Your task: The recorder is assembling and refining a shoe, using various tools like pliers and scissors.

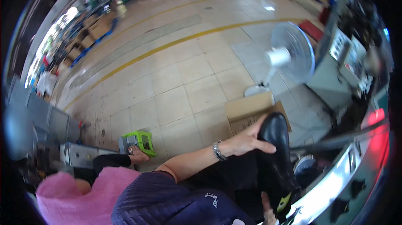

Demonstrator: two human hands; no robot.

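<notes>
A glossy black leather boot (279, 154) is held in front of me, its rounded toe pointing away and its other end toward my body. My left hand (247, 141) grips it near the toe, the thumb lying across the upper and the fingers passing round the side. A metal-banded watch (218, 151) is on that wrist. Low in the view, my right hand (268, 212) is at the boot's near end, beside a yellow-green patch (284, 202). Only part of that hand shows; its fingers look closed against the boot.
An open cardboard box (251, 107) stands beyond the boot, with a white floor fan (278, 56) behind it. On my left sits a person in pink (88, 191), one foot by a green-and-grey stool (144, 142). A shiny metal edge (331, 183) runs along my right, near a red light (377, 128).
</notes>
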